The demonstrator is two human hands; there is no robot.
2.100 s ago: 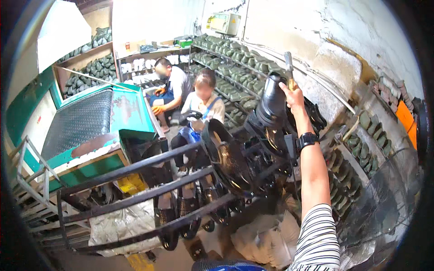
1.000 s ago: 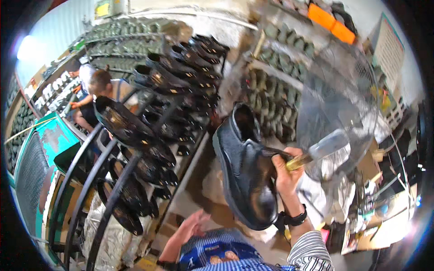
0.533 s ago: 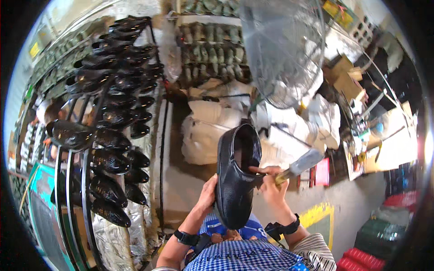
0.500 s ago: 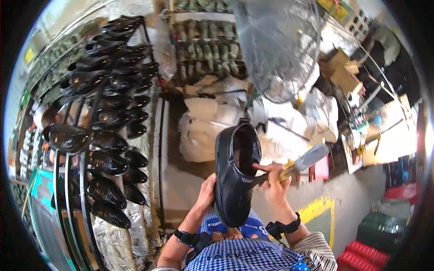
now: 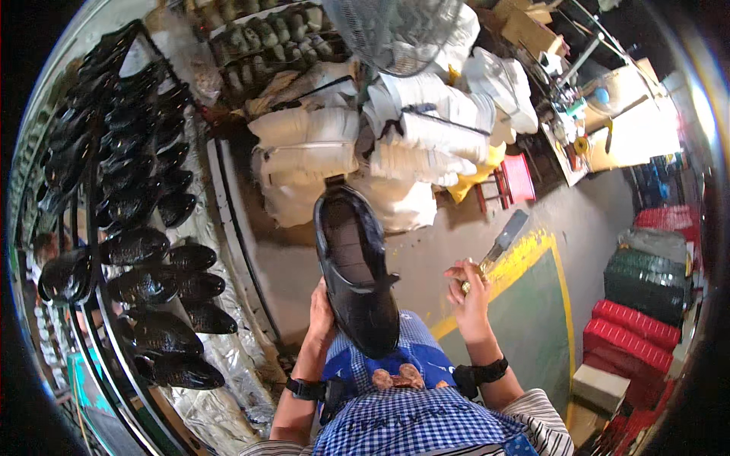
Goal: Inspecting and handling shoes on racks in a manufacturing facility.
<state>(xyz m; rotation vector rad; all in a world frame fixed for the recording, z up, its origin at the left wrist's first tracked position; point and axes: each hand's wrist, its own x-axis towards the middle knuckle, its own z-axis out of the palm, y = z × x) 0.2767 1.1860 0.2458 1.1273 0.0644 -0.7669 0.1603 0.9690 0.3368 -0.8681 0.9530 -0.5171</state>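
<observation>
A black shoe [image 5: 356, 266] is held up in front of my apron, its opening facing me and its toe pointing down. A strap [image 5: 380, 283] sticks out from its right side. The fingers of my left hand [image 5: 322, 313] are closed on the shoe's left edge. To the right, apart from the shoe, my right hand [image 5: 471, 300] is closed round a tool with a flat grey blade [image 5: 507, 234] and a yellowish handle. The blade points up and away from me; my fingers cover most of the handle.
Racks of shiny black shoes [image 5: 144, 266] stand close on my left. White bundles [image 5: 304, 152] lie ahead, below a large fan [image 5: 395, 34]. A red stool [image 5: 515, 181] is beyond the tool. Red crates [image 5: 635, 327] and dark green bundles [image 5: 646, 273] are stacked at right.
My right hand and the tool have moved from the shoe's strap out to the right and down. The shoe stays in my left hand. The view has shifted.
</observation>
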